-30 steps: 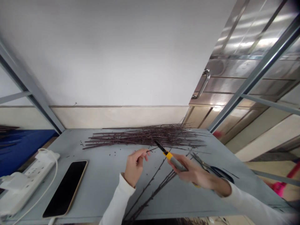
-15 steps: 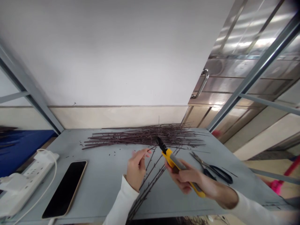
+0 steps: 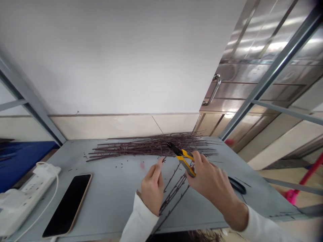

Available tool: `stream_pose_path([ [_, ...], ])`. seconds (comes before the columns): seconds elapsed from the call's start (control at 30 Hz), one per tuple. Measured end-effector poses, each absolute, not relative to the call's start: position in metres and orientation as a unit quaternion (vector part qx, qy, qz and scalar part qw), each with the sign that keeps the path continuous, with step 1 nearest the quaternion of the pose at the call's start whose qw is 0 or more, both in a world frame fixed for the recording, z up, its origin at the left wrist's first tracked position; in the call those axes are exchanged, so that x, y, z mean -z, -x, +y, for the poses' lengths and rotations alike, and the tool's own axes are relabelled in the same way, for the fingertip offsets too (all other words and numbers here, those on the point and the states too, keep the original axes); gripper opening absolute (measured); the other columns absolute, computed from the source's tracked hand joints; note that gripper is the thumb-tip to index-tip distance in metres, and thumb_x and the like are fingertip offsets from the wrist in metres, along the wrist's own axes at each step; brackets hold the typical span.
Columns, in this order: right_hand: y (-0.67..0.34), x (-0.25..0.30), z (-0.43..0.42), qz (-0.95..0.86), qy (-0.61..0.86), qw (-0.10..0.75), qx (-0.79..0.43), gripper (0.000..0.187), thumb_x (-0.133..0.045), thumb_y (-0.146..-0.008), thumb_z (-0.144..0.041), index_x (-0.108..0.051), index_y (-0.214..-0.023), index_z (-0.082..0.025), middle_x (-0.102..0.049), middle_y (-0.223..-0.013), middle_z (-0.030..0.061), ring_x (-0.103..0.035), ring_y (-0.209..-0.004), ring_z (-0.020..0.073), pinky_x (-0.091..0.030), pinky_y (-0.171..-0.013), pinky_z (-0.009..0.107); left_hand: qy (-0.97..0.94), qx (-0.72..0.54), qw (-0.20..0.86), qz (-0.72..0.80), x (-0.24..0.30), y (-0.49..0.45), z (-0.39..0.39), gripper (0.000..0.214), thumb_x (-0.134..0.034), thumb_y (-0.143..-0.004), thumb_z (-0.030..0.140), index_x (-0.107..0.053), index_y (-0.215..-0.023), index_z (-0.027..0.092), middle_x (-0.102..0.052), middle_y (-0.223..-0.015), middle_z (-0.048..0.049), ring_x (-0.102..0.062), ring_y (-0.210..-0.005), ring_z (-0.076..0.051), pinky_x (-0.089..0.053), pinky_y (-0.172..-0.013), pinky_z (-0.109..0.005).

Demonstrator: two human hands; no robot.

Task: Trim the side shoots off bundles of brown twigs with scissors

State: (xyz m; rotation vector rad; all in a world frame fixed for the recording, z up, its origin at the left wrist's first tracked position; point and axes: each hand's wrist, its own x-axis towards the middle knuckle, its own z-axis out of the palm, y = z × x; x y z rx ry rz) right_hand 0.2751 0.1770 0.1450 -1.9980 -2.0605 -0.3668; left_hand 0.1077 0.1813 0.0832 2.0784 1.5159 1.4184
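My right hand (image 3: 212,183) is shut around yellow-handled pruning shears (image 3: 185,161), whose black jaws point toward a pile of thin dark reddish twigs (image 3: 151,146). The jaws reach the front of the pile. My left hand (image 3: 152,190) is raised just left of the shears, holding nothing, with thumb and fingers apart. A few loose branches (image 3: 175,190) lie on the grey table (image 3: 113,201) between my hands. Black-handled scissors (image 3: 237,186) are mostly hidden behind my right hand.
A black smartphone (image 3: 67,203) and a white power strip (image 3: 37,178) with a cable lie at the table's left. Small twig bits dot the tabletop. A wall rises behind, a metal door handle (image 3: 213,90) shines at right, and grey frame posts stand at both sides.
My right hand has moved forward and turned, bringing the shears closer to the pile. It now covers most of the scissors. The view has shifted slightly.
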Motion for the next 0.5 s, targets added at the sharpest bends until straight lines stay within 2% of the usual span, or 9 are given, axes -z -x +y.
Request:
stream_pose_path([
  [0.1,-0.274,-0.139,0.18,-0.694,0.696,0.148,0.105,0.025,-0.055,-0.069,-0.022,-0.039,-0.087,-0.021,-0.061,-0.076,0.0097,-0.058,-0.05,0.0214,-0.012,-0.043,0.026,-0.7,-0.488,0.112,0.509,-0.084,-0.113,0.181,0.035,-0.04,-0.09,0.015,-0.057,-0.12,0.018,-0.072,-0.093,-0.0086,-0.07,-0.082,-0.016,-0.054,-0.07,-0.021],
  [0.17,-0.273,-0.136,0.182,-0.692,0.695,0.193,0.029,0.024,-0.055,-0.068,-0.021,-0.038,-0.084,-0.022,-0.058,-0.072,0.0061,-0.052,-0.048,0.0173,-0.014,-0.044,0.026,-0.693,-0.5,0.118,0.506,-0.086,-0.113,0.181,0.034,-0.04,-0.09,0.016,-0.058,-0.119,0.019,-0.072,-0.094,-0.0084,-0.069,-0.084,-0.016,-0.054,-0.072,-0.022],
  [0.23,-0.271,-0.133,0.182,-0.68,0.675,0.253,-0.137,0.02,-0.051,-0.067,-0.022,-0.036,-0.079,-0.023,-0.049,-0.061,-0.0011,-0.044,-0.047,0.0133,-0.018,-0.045,0.024,-0.681,-0.516,0.129,0.503,-0.088,-0.111,0.182,0.034,-0.039,-0.09,0.016,-0.058,-0.119,0.02,-0.072,-0.096,-0.008,-0.068,-0.088,-0.016,-0.053,-0.075,-0.021],
  [0.3,-0.267,-0.132,0.178,-0.603,0.63,0.3,-0.386,0.016,-0.046,-0.066,-0.026,-0.034,-0.077,-0.024,-0.034,-0.055,-0.0074,-0.033,-0.043,0.0095,-0.02,-0.043,0.022,-0.67,-0.533,0.142,0.497,-0.09,-0.109,0.184,0.035,-0.038,-0.091,0.015,-0.058,-0.118,0.02,-0.072,-0.099,-0.0079,-0.067,-0.092,-0.015,-0.053,-0.078,-0.021],
  [0.37,-0.26,-0.131,0.172,-0.465,0.539,0.324,-0.623,0.018,-0.045,-0.063,-0.028,-0.034,-0.077,-0.025,-0.026,-0.055,-0.0099,-0.022,-0.04,0.0062,-0.018,-0.04,0.02,-0.664,-0.542,0.153,0.493,-0.089,-0.107,0.186,0.034,-0.039,-0.09,0.015,-0.06,-0.116,0.02,-0.071,-0.1,-0.0076,-0.067,-0.094,-0.016,-0.052,-0.08,-0.023],
  [0.43,-0.253,-0.133,0.165,-0.341,0.427,0.343,-0.764,0.023,-0.047,-0.058,-0.026,-0.034,-0.076,-0.024,-0.024,-0.056,-0.0106,-0.017,-0.041,0.0043,-0.015,-0.039,0.018,-0.664,-0.544,0.158,0.489,-0.086,-0.107,0.188,0.032,-0.04,-0.09,0.016,-0.061,-0.113,0.021,-0.072,-0.099,-0.007,-0.068,-0.09,-0.016,-0.053,-0.08,-0.026],
  [0.5,-0.247,-0.136,0.161,-0.278,0.323,0.358,-0.831,0.026,-0.05,-0.054,-0.022,-0.033,-0.074,-0.024,-0.025,-0.057,-0.0104,-0.017,-0.041,0.0035,-0.015,-0.038,0.018,-0.666,-0.546,0.162,0.481,-0.081,-0.108,0.188,0.033,-0.04,-0.09,0.017,-0.061,-0.114,0.022,-0.073,-0.097,-0.0067,-0.068,-0.085,-0.016,-0.053,-0.08,-0.028],
])
